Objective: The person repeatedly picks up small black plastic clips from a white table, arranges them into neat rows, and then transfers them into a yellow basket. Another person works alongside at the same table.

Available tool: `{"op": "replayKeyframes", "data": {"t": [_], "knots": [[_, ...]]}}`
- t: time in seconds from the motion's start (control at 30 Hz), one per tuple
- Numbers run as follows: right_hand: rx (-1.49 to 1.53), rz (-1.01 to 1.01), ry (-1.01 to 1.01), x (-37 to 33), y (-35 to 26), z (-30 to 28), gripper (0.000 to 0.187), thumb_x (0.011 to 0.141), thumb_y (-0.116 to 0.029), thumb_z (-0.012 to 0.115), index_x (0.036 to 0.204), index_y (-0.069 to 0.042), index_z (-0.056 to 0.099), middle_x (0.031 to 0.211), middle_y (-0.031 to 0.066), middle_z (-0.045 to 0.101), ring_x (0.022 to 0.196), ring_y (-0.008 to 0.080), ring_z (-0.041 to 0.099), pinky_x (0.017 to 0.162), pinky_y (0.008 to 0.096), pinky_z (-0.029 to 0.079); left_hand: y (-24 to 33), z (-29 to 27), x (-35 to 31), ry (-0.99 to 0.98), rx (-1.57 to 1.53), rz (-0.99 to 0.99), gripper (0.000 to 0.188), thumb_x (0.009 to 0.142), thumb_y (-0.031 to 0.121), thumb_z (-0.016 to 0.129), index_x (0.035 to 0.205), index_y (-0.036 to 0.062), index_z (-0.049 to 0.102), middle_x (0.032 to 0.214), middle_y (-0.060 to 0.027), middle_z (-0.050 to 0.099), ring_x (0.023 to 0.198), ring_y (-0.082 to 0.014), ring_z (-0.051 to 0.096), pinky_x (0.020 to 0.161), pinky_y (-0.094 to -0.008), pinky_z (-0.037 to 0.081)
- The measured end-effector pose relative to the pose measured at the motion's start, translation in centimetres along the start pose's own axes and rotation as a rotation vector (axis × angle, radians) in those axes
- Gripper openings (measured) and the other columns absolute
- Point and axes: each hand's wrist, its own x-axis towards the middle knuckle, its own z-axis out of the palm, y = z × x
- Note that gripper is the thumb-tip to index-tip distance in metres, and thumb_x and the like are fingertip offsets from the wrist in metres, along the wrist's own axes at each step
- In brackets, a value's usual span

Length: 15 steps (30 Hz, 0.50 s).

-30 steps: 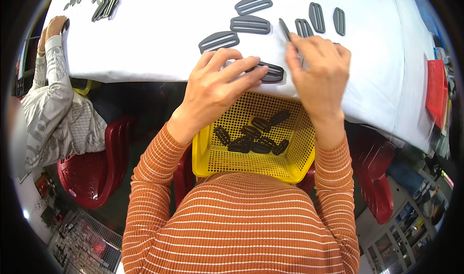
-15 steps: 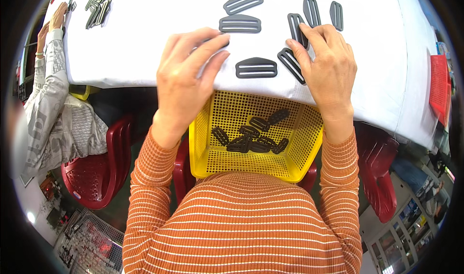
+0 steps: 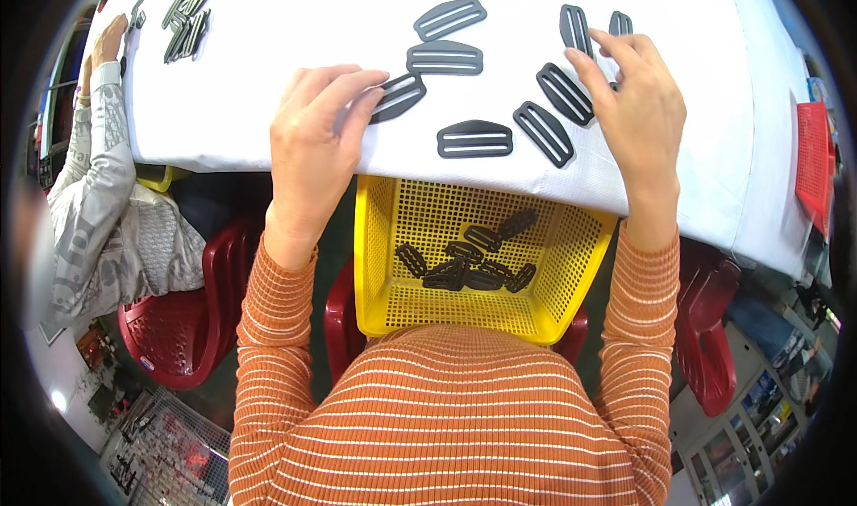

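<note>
Several flat dark grey plastic slide buckles lie on a white table (image 3: 268, 78). My left hand (image 3: 320, 136) rests flat near the table's front edge, its fingertips on one buckle (image 3: 397, 95). My right hand (image 3: 636, 113) hovers with fingers spread, fingertips over buckles (image 3: 564, 93) at the right. One buckle (image 3: 475, 138) lies between my hands near the edge. A yellow perforated basket (image 3: 384, 265) sits on my lap under the table edge, with several buckles (image 3: 464, 263) in it.
Another person in a grey patterned sleeve (image 3: 98, 167) sits at the left, a hand (image 3: 109, 40) near a pile of buckles (image 3: 183, 15). Red plastic chairs (image 3: 178, 327) stand on both sides. A red basket (image 3: 811, 162) sits at the table's right edge.
Both hands slid apart and further onto the table. The left hand moved left with its fingers on a buckle; the right hand moved right, uncovering buckles that now lie spread between them.
</note>
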Motion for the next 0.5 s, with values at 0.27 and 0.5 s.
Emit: {"op": "replayKeyframes", "data": {"t": [0.27, 0.5], "knots": [[-0.027, 0.043, -0.055, 1.8, 0.0, 0.2, 0.022, 0.085, -0.027, 0.07, 0.089, -0.006, 0.076, 0.08, 0.0065, 0.07, 0.067, 0.0211, 0.066, 0.064, 0.0341, 0.051, 0.9, 2.7, 3.6, -0.07, 0.125, 0.348, 0.028, 0.081, 0.015, 0.074, 0.107, 0.0073, 0.072, 0.105, -0.0024, 0.067, 0.093, -0.0211, 0.059, 0.08, -0.0332, 0.05], [0.051, 0.186, -0.112, 2.4, 2.3, -1.4, 0.028, 0.087, -0.032, 0.07, 0.094, -0.006, 0.076, 0.09, 0.0074, 0.07, 0.072, 0.0193, 0.066, 0.064, 0.032, 0.051, 1.3, 3.4, 5.6, -0.114, 0.139, 0.423, 0.024, 0.08, 0.012, 0.075, 0.103, 0.0071, 0.073, 0.098, -0.0039, 0.07, 0.085, -0.0213, 0.062, 0.077, -0.0331, 0.052]]}}
